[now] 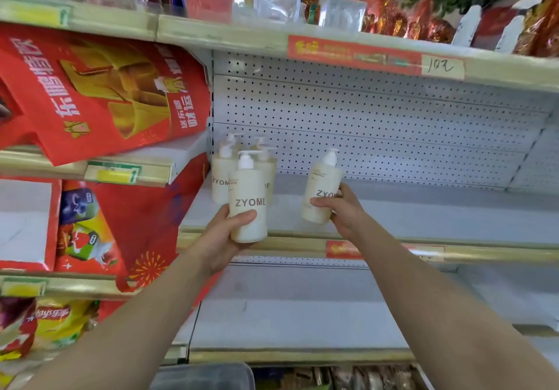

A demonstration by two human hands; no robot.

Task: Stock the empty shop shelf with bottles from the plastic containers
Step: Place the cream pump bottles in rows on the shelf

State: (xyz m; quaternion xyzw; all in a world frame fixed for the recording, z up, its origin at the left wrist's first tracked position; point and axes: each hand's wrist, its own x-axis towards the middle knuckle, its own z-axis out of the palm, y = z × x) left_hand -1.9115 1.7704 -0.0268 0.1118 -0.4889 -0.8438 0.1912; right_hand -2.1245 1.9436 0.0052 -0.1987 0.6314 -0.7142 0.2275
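Note:
My left hand [220, 238] grips a cream pump bottle [248, 199] marked ZYOME, held upright just in front of the shelf edge. My right hand [341, 208] grips a second cream pump bottle [321, 190], tilted slightly left, over the front of the white shelf [423, 208]. At the shelf's far left corner stand three like pump bottles [220, 177] close together against the pegboard back. The rest of that shelf is bare.
Red gift bags [99, 93] fill the bay to the left. A dark plastic container [205, 376] shows at the bottom edge. The shelf above [332, 47] holds clear boxes and red packets. A lower white shelf [302, 314] lies beneath my arms.

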